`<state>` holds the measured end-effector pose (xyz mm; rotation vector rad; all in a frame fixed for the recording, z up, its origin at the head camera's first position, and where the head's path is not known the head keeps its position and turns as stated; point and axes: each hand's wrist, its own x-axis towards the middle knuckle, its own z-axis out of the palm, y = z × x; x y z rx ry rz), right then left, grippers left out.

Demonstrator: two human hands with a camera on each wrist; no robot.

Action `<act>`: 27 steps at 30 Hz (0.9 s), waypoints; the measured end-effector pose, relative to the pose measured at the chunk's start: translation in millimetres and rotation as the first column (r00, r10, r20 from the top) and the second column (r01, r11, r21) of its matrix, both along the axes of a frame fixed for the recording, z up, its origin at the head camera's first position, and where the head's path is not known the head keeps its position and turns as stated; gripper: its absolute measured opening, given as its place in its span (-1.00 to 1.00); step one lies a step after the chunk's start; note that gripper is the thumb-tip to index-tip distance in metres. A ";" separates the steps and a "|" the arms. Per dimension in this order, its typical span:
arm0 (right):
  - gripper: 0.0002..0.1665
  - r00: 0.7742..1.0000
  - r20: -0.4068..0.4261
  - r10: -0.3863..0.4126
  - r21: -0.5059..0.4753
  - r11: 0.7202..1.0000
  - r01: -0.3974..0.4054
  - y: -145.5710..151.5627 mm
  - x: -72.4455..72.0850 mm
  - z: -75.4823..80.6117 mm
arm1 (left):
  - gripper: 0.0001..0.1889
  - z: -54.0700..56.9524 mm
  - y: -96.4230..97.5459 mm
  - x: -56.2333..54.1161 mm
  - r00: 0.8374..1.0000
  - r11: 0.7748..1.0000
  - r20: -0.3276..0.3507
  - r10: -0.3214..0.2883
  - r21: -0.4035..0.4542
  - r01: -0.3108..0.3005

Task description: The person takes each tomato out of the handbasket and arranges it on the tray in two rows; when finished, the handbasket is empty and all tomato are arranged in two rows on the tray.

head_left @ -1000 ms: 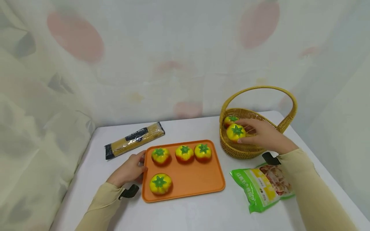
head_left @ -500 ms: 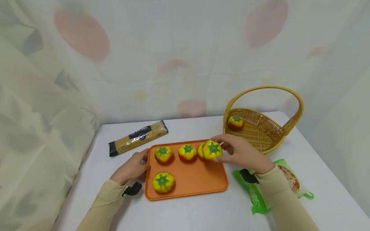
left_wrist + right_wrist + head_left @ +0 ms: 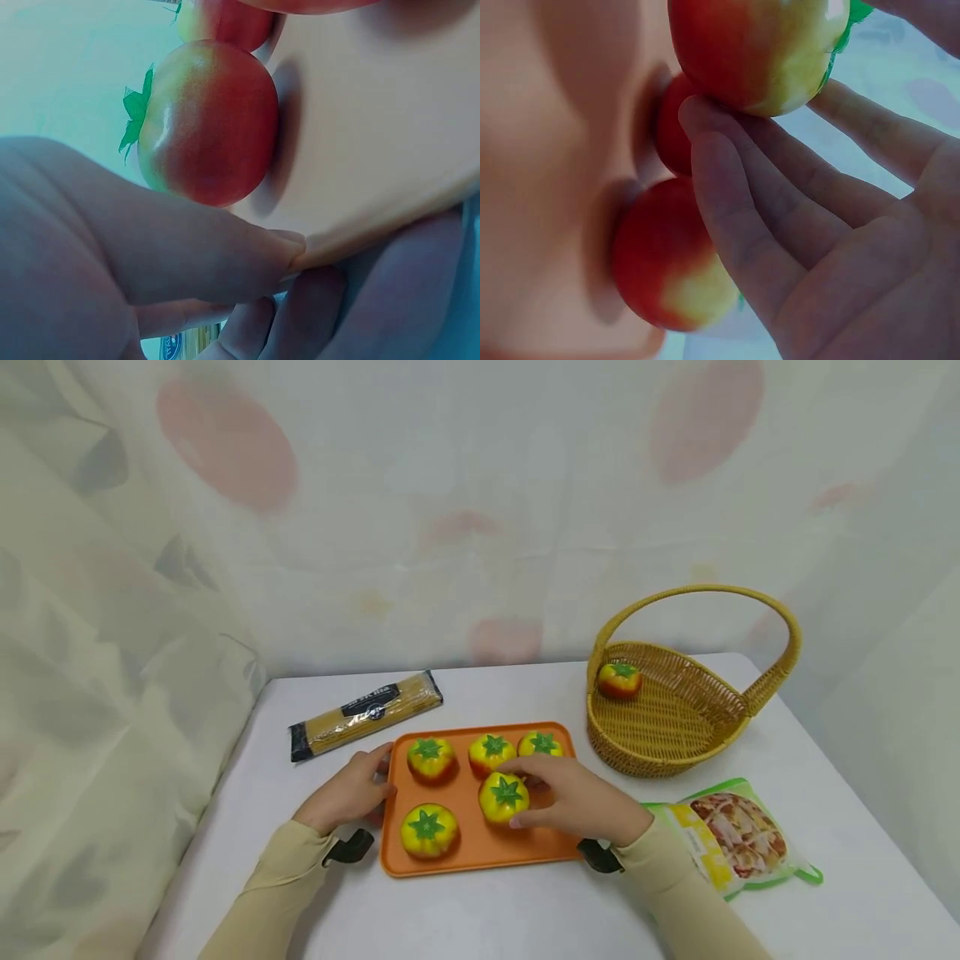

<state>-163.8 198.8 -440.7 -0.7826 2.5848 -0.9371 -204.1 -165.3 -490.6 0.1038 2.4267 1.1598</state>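
Observation:
My right hand (image 3: 581,800) holds a yellow-and-red tomato (image 3: 501,802) with a green star-shaped top over the middle of the orange tray (image 3: 480,852). In the right wrist view, the fingers curve around this tomato (image 3: 750,52), which is close above the tray. At the tray's left edge, my left hand (image 3: 347,792) pinches the rim; the left wrist view has the thumb on top and fingers underneath. Several similar tomatoes stand on the tray: one tomato (image 3: 429,832) at front left, the others along the back, where my right hand partly hides the rightmost tomato (image 3: 542,744).
A wicker basket (image 3: 652,731) with a tall handle stands at the back right, one tomato (image 3: 619,682) inside. Behind the tray lies a spaghetti pack (image 3: 367,714). A green-edged food bag (image 3: 738,835) lies at right, partly behind my right sleeve.
My right hand has carried a tomato out of the basket, leftward and nearer, to above the tray's middle. The left hand keeps its grip on the tray rim. The head view has shifted slightly.

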 end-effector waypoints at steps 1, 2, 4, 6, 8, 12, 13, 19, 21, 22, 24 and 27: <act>-0.22 1.000 0.005 0.000 0.004 1.000 0.000 -1.1 0.4 -2.1 | -0.19 0.1 0.3 0.0 1.000 1.000 0.000 -0.001 0.003 0.001; -0.22 1.000 0.007 0.001 0.009 1.000 -0.001 -2.1 0.5 -4.1 | -0.19 0.1 0.6 0.0 1.000 1.000 -0.001 -0.002 0.006 0.002; -0.23 1.000 0.010 0.010 0.016 1.000 -0.011 -4.5 0.2 -8.2 | -0.19 0.4 0.6 0.0 1.000 1.000 0.000 0.000 0.010 0.000; -0.24 1.000 0.019 0.023 0.015 1.000 -0.024 -7.0 -0.2 -11.3 | -0.19 1.0 0.5 0.1 1.000 1.000 0.001 0.003 0.011 -0.003; -0.25 0.999 0.033 0.031 0.016 0.999 -0.032 -9.0 -0.1 -13.2 | -0.19 1.2 0.1 -0.3 1.000 1.000 -0.001 0.000 0.006 0.000; -0.26 0.998 0.057 0.027 0.023 0.999 -0.029 -10.7 1.1 -13.5 | -0.19 0.8 -0.4 -1.0 1.000 1.000 -0.007 -0.007 -0.007 0.007; -0.26 0.998 0.060 0.025 0.023 0.999 -0.026 -10.7 1.3 -13.5 | -0.20 0.8 -0.3 -1.3 1.000 1.000 -0.011 -0.010 -0.011 0.010; -0.27 0.998 0.064 0.022 0.041 0.999 -0.025 -10.4 1.1 -14.1 | -0.17 0.4 -0.1 -1.3 1.000 1.000 -0.007 -0.004 -0.028 0.004; -0.27 0.998 0.065 0.024 0.047 0.999 -0.027 -10.1 1.0 -14.4 | -0.17 0.2 -0.1 -1.5 1.000 0.999 -0.003 -0.003 -0.033 0.003; -0.28 0.997 0.067 0.024 0.047 0.999 -0.028 -10.1 0.9 -14.5 | -0.17 0.2 -0.1 -1.7 1.000 0.999 -0.004 -0.004 -0.036 0.004; -0.29 0.997 0.073 0.026 0.045 0.999 -0.029 -9.9 0.8 -14.3 | -0.17 0.3 -0.1 -2.5 1.000 0.999 -0.012 -0.013 -0.045 0.013; -0.31 0.996 0.078 0.032 0.041 0.999 -0.035 -9.9 1.1 -14.9 | -0.17 -1.0 -0.3 -1.9 1.000 0.998 -0.016 -0.016 -0.061 0.015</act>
